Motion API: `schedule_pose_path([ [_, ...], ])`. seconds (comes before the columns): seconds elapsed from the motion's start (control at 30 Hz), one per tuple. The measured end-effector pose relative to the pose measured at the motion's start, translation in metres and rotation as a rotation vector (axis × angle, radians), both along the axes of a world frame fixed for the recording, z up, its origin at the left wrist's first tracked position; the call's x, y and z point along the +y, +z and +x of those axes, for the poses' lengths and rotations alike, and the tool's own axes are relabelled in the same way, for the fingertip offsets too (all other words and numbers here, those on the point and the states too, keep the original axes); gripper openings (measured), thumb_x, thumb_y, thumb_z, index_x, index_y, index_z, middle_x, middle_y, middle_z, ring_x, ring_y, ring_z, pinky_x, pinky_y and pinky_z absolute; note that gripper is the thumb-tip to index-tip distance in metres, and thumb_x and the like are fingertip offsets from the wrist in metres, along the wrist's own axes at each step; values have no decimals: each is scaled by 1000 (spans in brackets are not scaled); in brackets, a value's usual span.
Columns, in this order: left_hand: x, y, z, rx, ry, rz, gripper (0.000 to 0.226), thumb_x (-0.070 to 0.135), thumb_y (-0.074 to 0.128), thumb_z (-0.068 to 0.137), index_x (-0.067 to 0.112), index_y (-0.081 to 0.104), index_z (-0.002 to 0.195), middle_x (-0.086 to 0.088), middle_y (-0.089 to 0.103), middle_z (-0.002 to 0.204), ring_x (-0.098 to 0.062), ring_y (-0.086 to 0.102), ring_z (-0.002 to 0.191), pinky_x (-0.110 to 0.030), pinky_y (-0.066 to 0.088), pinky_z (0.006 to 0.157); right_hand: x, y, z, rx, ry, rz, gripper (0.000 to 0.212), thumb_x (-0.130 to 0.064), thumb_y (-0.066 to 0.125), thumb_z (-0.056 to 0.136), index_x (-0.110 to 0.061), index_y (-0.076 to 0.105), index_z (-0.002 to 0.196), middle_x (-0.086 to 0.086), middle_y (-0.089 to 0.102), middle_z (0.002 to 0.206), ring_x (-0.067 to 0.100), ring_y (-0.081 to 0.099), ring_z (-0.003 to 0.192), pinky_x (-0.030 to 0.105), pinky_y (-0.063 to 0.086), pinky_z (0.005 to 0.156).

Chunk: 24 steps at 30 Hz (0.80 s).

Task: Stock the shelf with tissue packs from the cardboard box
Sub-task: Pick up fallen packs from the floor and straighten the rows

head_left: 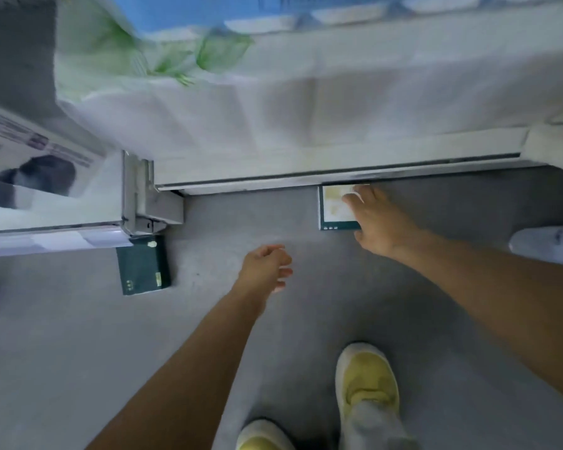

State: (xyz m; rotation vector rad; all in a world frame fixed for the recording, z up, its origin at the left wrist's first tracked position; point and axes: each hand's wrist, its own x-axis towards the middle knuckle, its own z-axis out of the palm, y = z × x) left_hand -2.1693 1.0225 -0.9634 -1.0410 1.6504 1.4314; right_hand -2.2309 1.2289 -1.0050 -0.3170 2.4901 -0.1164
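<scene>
Standing in yellow canvas sneakers (366, 381) short of white metal shelf base (273, 187). Right hand (377, 222) spread open over dark green rectangular tissue pack (333, 209) poking from under base, probably to drag it out. Left hand (267, 266) loose, empty, hanging back.

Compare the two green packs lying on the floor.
The left pack shows a plain dark green face; the right pack shows a pale cream panel framed in green. The left pack lies untouched and slightly skewed beside the shelf post; the right pack sits square to the shelf edge, its far end under it, with the right hand resting on it. Both are flat rectangles on the grey floor.
</scene>
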Motion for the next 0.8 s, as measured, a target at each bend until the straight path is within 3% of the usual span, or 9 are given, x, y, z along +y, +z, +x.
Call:
schedule_pose_path([
  [0.17, -3, -19, 8, -8, 19, 35, 19, 14, 50, 97, 14, 59, 113, -8, 66, 100, -21, 62, 85, -28, 48, 71, -6, -32, -3, 47, 32, 108, 87, -20, 70, 83, -15, 14, 149, 14, 11, 155, 35, 18, 140, 43, 29, 111],
  [0.3, -6, -24, 13, -13, 23, 32, 17, 15, 49, 97, 16, 60, 111, -7, 67, 103, -22, 64, 91, -30, 51, 78, -6, -41, -1, 124, 85, 240, 93, -43, 74, 73, -12, 18, 141, 13, 43, 132, 30, 37, 123, 39, 31, 100],
  [0.43, -8, -21, 16, -8, 22, 37, 18, 18, 49, 98, 17, 60, 112, -8, 68, 108, -23, 66, 96, -35, 52, 86, -6, -42, 8, 143, -46, 160, 80, -52, 70, 66, -15, 34, 127, 8, 53, 121, 29, 43, 113, 39, 31, 92],
  [0.5, -11, -16, 16, 2, 42, 30, 20, 18, 49, 99, 16, 60, 115, -7, 68, 108, -24, 66, 97, -34, 53, 84, -12, -32, 16, -12, -351, -99, 76, -55, 70, 67, -22, 37, 126, 4, 55, 119, 27, 50, 110, 36, 39, 90],
  [0.57, -15, -7, 16, 15, 62, 23, 21, 19, 49, 99, 17, 59, 118, -6, 68, 108, -22, 66, 98, -32, 53, 81, -18, -13, 26, -389, -768, -499, 60, -52, 65, 79, -25, 41, 126, 1, 60, 110, 21, 59, 98, 32, 47, 77],
  [0.63, -18, 3, 18, 42, 86, 14, 23, 20, 50, 100, 17, 58, 121, -5, 67, 109, -21, 66, 98, -31, 54, 81, -19, 5, 34, -762, -1109, -804, 46, -48, 53, 89, -16, 52, 123, 8, 67, 103, 23, 62, 91, 32, 47, 72],
  [0.7, -20, 16, 21, 50, 139, 5, 23, 20, 50, 100, 18, 58, 121, -4, 66, 110, -20, 65, 99, -31, 54, 82, -16, 23, 45, -1010, -1295, -1014, 49, -49, 47, 90, -12, 59, 120, 17, 66, 109, 28, 61, 95, 34, 48, 72],
  [0.8, -20, 40, 29, 44, 197, 10, 20, 22, 48, 101, 19, 58, 117, -2, 66, 109, -19, 65, 98, -29, 54, 77, -14, 49, 59, -1162, -1348, -1153, 66, -56, 44, 86, -11, 54, 133, 23, 58, 128, 32, 63, 98, 34, 52, 69],
])
